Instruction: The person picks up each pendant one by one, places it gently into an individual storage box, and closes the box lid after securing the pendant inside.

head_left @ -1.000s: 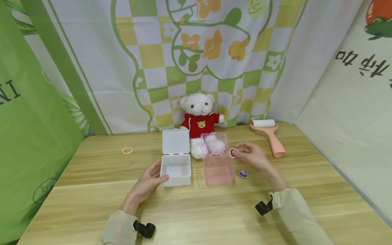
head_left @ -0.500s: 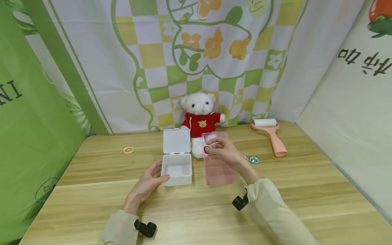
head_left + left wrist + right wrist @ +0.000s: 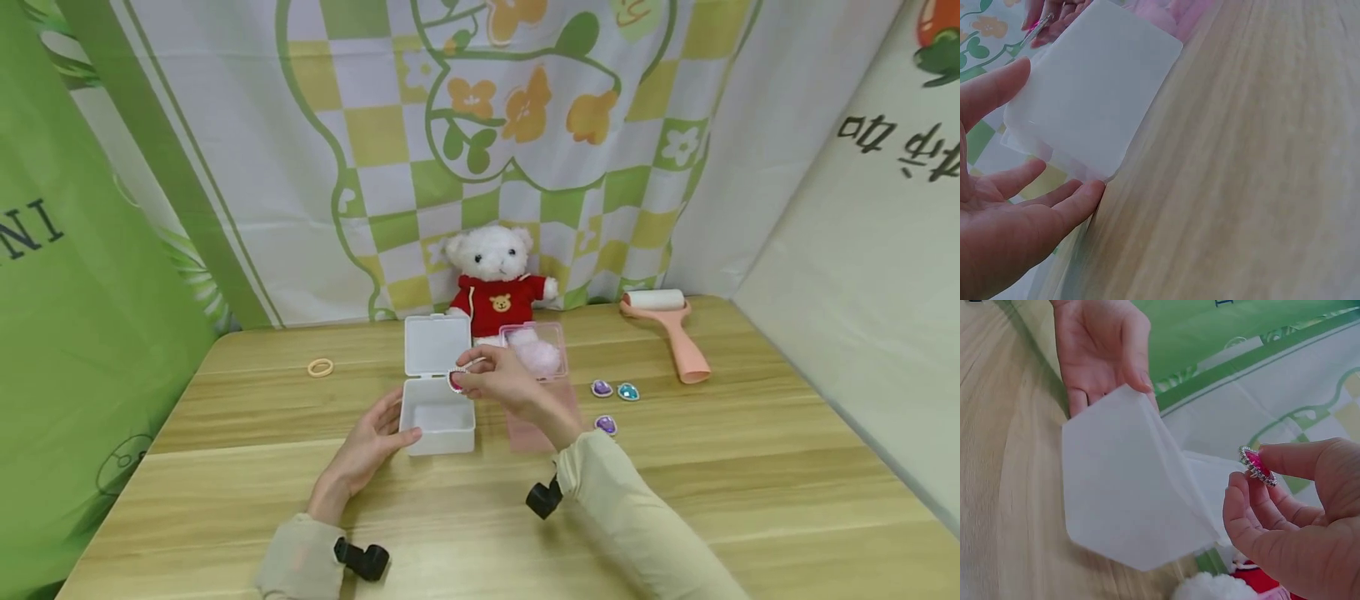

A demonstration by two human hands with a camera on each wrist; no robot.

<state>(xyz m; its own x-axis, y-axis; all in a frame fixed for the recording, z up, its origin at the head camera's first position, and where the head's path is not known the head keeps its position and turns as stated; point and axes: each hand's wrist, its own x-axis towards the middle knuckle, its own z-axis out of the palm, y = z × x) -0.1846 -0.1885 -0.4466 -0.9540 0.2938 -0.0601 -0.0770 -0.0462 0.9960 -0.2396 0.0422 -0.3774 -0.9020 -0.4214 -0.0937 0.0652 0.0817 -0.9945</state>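
Note:
A small white plastic box (image 3: 442, 442) stands with its lid (image 3: 437, 343) raised at the back. My left hand (image 3: 366, 446) holds the box at its left side, the thumb over the front and the fingers toward the back. Above the box's right rear edge, my right hand (image 3: 498, 383) pinches a red-pink gem (image 3: 1257, 465) with a beaded silver border between thumb and fingertips. In the right wrist view the gem hangs apart from the box (image 3: 1129, 487). My right forearm partly covers a clear pink box (image 3: 528, 429), whose lid (image 3: 547, 350) is also up.
Two purple gems (image 3: 602, 389) and a blue gem (image 3: 628, 392) lie right of the pink box. A white teddy bear (image 3: 495, 283) in a red hoodie sits behind the boxes. A lint roller (image 3: 675, 337) lies at back right, a beige ring (image 3: 320, 367) at left.
My right hand has carried the red-pink gem leftward from beside the pink box, across it, to over the white box. My left hand stays at the white box.

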